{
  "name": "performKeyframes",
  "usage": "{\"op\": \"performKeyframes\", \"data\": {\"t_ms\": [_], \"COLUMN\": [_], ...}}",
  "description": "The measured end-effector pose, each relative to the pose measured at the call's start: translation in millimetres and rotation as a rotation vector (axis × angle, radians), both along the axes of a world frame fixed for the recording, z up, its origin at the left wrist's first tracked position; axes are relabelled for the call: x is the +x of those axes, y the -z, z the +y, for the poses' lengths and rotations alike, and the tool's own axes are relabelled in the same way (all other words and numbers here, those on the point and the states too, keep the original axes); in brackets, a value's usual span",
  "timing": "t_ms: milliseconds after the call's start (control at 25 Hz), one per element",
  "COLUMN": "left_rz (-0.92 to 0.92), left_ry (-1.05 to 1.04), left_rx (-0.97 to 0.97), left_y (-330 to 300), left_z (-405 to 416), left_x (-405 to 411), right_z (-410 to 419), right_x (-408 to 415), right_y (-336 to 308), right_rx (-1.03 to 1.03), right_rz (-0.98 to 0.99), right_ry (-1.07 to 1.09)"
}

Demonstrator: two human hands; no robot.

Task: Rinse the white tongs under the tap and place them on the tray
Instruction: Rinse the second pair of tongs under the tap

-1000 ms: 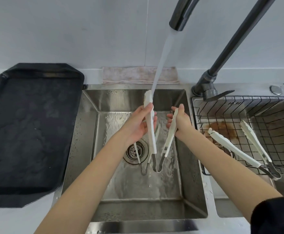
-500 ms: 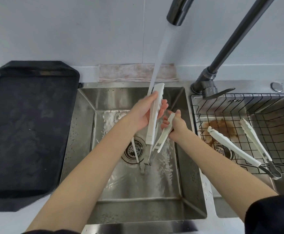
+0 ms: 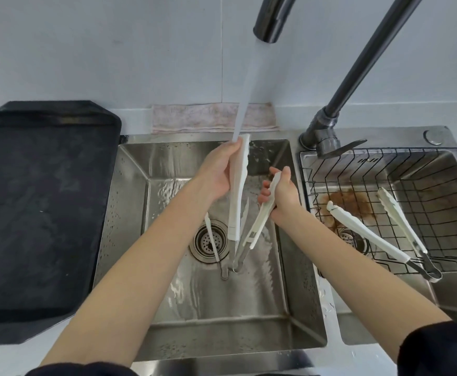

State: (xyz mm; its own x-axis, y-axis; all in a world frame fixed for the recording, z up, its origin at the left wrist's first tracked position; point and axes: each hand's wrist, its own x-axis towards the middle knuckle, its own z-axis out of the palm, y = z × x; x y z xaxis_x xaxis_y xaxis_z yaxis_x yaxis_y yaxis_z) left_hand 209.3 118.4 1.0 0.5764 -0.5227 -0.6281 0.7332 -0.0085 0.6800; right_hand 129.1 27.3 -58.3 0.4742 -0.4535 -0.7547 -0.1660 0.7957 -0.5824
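Observation:
White tongs (image 3: 237,202) hang spread over the left sink basin (image 3: 129,213), joined at their metal hinge low down. My left hand (image 3: 219,172) grips the left arm, whose upper tip sits in the water stream from the dark tap (image 3: 269,25). My right hand (image 3: 280,192) grips the right arm (image 3: 262,213). A black tray (image 3: 40,207) lies on the counter to the left of the sink, with nothing on it.
Another pair of white tongs (image 3: 210,240) lies on the basin floor by the drain. A third pair (image 3: 368,234) rests in the black wire basket (image 3: 439,202) over the right basin. A folded cloth (image 3: 194,118) lies behind the sink against the wall.
My left hand has lifted its tong arm back up so the tip meets the stream. My right hand has moved slightly right, and the arms have spread apart.

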Motion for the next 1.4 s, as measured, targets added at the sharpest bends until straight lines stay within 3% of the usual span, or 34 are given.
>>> {"op": "performKeyframes", "data": {"t_ms": [200,440,640,880,1160,1400], "left_rz": [-0.058,0.015,-0.175,-0.071,-0.191,-0.307], "left_ry": [-0.053,-0.122,-0.299,-0.348,-0.309,0.076], "left_rx": [0.163,-0.034,0.144,0.309,0.282,0.435], "left_y": [-8.0,-2.3,10.3,16.3,25.7,54.2], "left_z": [-11.0,3.9,15.7,39.2,56.6,70.6], "left_x": [1.9,5.1,12.5,15.9,5.1,-18.2], "right_z": [2.0,5.3,24.0,31.0,29.6,32.8], "right_x": [4.5,8.2,23.9,43.5,49.5,33.0], "right_y": [-13.1,-19.5,-34.0,-50.9,-26.6,-3.2], "right_rx": [-0.07,-0.293,-0.562,-0.717,-0.507,-0.466], "right_rz": [0.004,0.02,-0.001,-0.043,0.039,0.113], "right_ry": [-0.035,-0.153,-0.336,-0.443,-0.381,-0.4]}}
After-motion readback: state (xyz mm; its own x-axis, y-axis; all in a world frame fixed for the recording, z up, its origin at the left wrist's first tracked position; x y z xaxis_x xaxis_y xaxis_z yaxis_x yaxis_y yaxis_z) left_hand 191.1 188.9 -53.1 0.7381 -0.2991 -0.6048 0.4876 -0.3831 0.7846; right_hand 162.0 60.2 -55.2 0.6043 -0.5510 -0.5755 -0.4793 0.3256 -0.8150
